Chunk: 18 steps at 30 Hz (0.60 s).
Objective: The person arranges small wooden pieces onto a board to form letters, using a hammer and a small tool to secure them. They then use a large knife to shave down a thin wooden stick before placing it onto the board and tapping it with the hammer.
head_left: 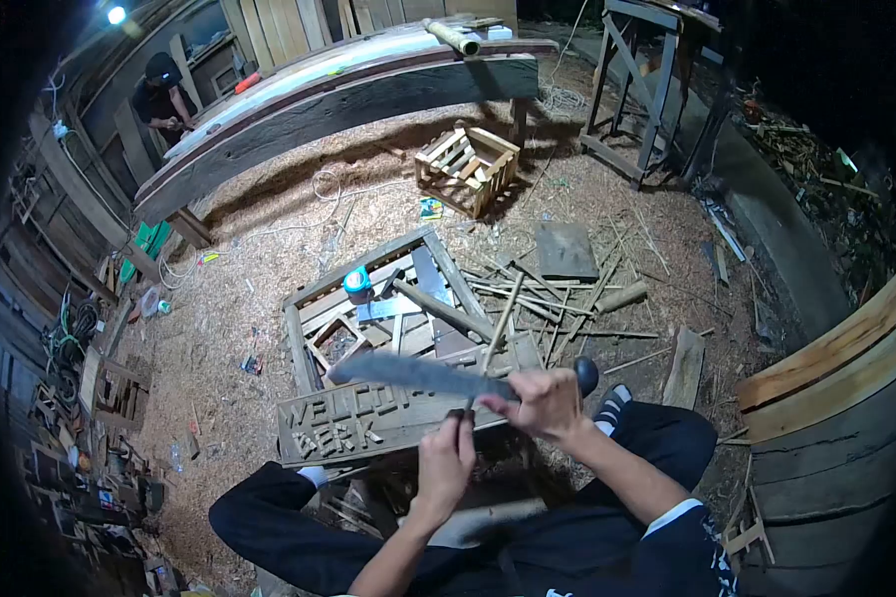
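Note:
My right hand point(548, 403) is wrapped round the dark handle of a machete point(408, 372), whose blade points left and is slightly blurred. Close below the blade, my left hand point(446, 463) pinches a thin stick; a pale length of stick point(509, 310) rises beyond the blade in line with it, though the blade hides whether they are one piece. Under both hands lies a wooden sign board point(304, 453) with raised letters made of small stick pieces, reading "WELCO" before the blade covers the rest, and more letters below.
Behind the board, a slatted wooden frame point(297, 343) carries a blue tape measure point(356, 283) and loose wood. Cut sticks point(558, 298) lie to its right. Farther off are a wooden crate point(483, 199) and a long workbench point(368, 104), with another person point(159, 99) at its left end.

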### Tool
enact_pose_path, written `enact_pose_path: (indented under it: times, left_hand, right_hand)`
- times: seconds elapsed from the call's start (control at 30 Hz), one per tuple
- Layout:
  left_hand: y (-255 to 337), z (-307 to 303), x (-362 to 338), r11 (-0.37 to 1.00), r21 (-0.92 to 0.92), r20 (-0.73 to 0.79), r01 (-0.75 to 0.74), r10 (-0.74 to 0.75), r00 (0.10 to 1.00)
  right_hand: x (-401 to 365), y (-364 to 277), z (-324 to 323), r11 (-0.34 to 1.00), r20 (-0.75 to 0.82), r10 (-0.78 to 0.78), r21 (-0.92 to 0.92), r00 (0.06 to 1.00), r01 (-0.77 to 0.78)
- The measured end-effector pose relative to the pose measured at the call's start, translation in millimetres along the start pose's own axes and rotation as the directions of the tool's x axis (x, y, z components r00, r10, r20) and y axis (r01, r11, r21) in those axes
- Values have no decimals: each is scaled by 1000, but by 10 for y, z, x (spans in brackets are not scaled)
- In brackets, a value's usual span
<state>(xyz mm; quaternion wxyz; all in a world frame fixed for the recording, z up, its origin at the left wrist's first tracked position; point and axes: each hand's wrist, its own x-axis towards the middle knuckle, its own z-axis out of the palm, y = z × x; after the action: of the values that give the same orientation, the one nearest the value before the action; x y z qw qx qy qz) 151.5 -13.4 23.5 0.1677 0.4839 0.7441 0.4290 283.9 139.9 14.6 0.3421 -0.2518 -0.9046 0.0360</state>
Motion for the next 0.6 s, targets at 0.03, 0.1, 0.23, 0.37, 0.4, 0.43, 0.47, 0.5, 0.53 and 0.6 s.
enact_pose_path:
  times: [0.03,0.1,0.23,0.37,0.4,0.43,0.47,0.5,0.53,0.6]
  left_hand:
    - [-11,20,-39,999,-6,-3,-47,47,999]
    - [31,-93,-70,999,-47,-3,3,-3,1000]
    - [-132,-93,-184,995,-65,-59,-77,73,996]
    - [-138,-164,-255,1000,-11,-16,20,-20,1000]
    - [-230,-202,-288,1000,11,-28,0,0,1000]
    - [-263,-250,-347,1000,14,-29,-3,4,1000]
    - [-293,-281,-379,1000,9,-55,20,-19,998]
    - [-306,-275,-361,999,-4,-88,44,-44,995]
    - [-362,-255,-339,998,-38,-74,56,-59,996]
    - [-407,-206,-280,991,-109,-36,76,-81,996]
  right_hand:
    - [-4,43,4,1000,4,6,2,1000,-6]
    - [12,205,-35,996,-10,29,-78,1000,-30]
    - [0,141,-94,983,-48,158,-86,986,-161]
    - [-32,346,21,980,17,148,-136,989,-145]
    - [106,431,-139,929,79,364,-108,928,-355]
    - [70,482,-173,929,74,364,-106,929,-355]
    - [62,557,-194,907,34,409,-123,912,-402]
    - [94,619,-212,886,-7,445,-144,896,-441]
    - [130,420,-343,889,52,455,-81,889,-450]
    - [128,208,-333,929,-15,367,-44,930,-367]
